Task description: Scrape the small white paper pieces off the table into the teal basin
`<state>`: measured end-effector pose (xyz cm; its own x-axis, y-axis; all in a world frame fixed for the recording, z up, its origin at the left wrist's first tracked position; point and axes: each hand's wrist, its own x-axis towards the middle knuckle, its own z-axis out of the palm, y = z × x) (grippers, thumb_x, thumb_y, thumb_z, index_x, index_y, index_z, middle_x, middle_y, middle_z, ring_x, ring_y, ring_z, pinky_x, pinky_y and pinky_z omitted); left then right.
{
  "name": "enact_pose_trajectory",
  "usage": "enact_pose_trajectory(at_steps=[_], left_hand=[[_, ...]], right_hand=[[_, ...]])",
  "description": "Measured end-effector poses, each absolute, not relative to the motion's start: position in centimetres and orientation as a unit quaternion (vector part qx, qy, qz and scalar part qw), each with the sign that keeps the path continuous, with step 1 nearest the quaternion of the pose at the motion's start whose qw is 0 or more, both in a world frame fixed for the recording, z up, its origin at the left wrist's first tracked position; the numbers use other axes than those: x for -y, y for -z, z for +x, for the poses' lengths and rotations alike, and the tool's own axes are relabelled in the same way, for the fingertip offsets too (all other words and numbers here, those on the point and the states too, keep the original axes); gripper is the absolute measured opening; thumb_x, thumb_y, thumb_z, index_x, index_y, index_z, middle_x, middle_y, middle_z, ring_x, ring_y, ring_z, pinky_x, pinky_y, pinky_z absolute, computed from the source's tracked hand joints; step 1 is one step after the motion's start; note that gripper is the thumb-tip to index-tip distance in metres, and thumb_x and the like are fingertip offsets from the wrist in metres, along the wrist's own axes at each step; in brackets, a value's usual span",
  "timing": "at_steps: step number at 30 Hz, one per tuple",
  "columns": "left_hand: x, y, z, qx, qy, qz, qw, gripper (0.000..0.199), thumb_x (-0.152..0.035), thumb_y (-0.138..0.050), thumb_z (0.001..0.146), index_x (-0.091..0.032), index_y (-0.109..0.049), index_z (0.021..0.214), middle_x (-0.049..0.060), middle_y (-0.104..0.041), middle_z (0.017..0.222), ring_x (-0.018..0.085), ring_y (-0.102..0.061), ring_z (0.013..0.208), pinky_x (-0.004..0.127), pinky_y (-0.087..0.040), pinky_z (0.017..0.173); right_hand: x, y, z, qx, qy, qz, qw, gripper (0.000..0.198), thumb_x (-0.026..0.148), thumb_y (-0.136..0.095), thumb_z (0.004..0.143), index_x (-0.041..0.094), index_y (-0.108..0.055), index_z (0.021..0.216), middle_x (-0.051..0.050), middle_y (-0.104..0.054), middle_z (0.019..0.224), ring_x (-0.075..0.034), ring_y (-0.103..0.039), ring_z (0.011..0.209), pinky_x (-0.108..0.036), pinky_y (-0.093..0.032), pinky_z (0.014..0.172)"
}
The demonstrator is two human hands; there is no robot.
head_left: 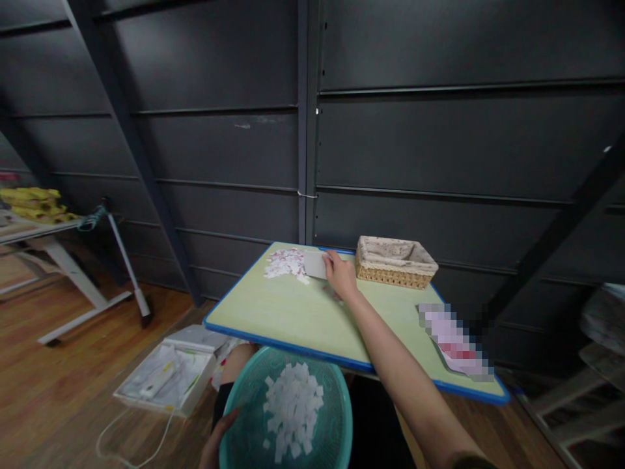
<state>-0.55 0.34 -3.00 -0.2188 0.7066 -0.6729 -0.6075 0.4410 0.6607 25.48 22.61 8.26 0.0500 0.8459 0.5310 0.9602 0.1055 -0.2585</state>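
On my remote head feed, I see the R hand (pixel 340 275) gripping a flat pale-grey rectangular card (pixel 315 265) next to a heap of white paper scraps w/ reddish marks (pixel 286 262) on a pale-green, blue-edged bench (pixel 283 312). Cloth-lined woven basket (pixel 393 278) sits to its R. L hand (pixel 222 430) holds the rim of a round teal plastic bowl (pixel 343 417) w/ small white paper pcs (pixel 293 410) inside.

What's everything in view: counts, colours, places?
table: 1, green, blue-edged, centre
paper scraps: one pile, whitish, table left
flat piece: 1, pale, beside scraps
basket: 1, tan, table back
blurred sheet: 1, pinkish, table right
colander: 1, teal, bottom centre
paper pieces: many, white, in colander
box: 1, white, lower left
side table: 1, white, far left
bundles: several, yellow, side table
pole: 1, grey, left
wall: 1, dark grey, behind
floor: 1, brown, below
left hand: 1, colander's rim
right hand: 1, holding flat piece
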Motion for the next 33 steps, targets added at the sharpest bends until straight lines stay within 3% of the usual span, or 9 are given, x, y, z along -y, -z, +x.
enact_pose_trajectory(at_steps=[6,14,20,28,33], left_hand=[[-0.7,3.7,-0.9,-0.558,-0.525,0.009,0.642,0.061,-0.022,-0.063,0.076,-0.006,-0.052,0.135,0.011,-0.080,0.076,0.034,-0.073,0.092,0.048,-0.053,0.091],[-0.4,4.0,-1.0,-0.540,-0.518,0.009,0.664,0.077,-0.021,-0.068,0.072,-0.003,-0.043,0.142,0.012,-0.081,0.085,0.035,-0.072,0.096,0.046,-0.056,0.085],[-1.0,4.1,-1.3,-0.555,-0.481,-0.022,0.678,0.074,-0.027,-0.069,0.073,-0.001,-0.047,0.139,0.016,-0.080,0.088,0.037,-0.072,0.093,0.048,-0.057,0.083],[-0.3,3.6,-0.7,-0.546,-0.522,0.032,0.654,0.078,-0.027,-0.071,0.072,-0.006,-0.043,0.142,0.013,-0.081,0.089,0.036,-0.072,0.096,0.050,-0.056,0.085],[-0.7,3.5,-0.8,-0.565,-0.519,0.042,0.640,0.079,-0.018,-0.071,0.070,-0.003,-0.043,0.142,0.012,-0.081,0.082,0.035,-0.073,0.092,0.046,-0.056,0.086]], right_hand=[[-22.4,-8.6,25.4,0.678,0.091,-0.671,0.285,0.041,0.034,-0.035,0.100,0.020,-0.057,0.131,-0.011,-0.075,0.090,-0.023,-0.069,0.078,-0.027,-0.043,0.067],[-22.3,-8.9,25.3,0.678,0.088,-0.671,0.288,0.041,0.034,-0.034,0.100,0.019,-0.058,0.130,-0.011,-0.075,0.092,-0.023,-0.069,0.080,-0.028,-0.043,0.069],[-22.2,-9.0,25.2,0.676,0.076,-0.667,0.304,0.040,0.033,-0.035,0.100,0.017,-0.058,0.129,-0.012,-0.074,0.097,-0.025,-0.069,0.086,-0.029,-0.045,0.075],[-22.1,-8.6,24.9,0.712,0.027,-0.620,0.328,0.037,0.034,-0.037,0.099,0.021,-0.061,0.126,-0.010,-0.073,0.106,-0.024,-0.068,0.093,-0.030,-0.046,0.081],[-22.5,-8.5,25.4,0.706,0.004,-0.610,0.361,0.035,0.032,-0.041,0.097,0.021,-0.064,0.121,-0.010,-0.072,0.109,-0.025,-0.067,0.097,-0.031,-0.046,0.084]])
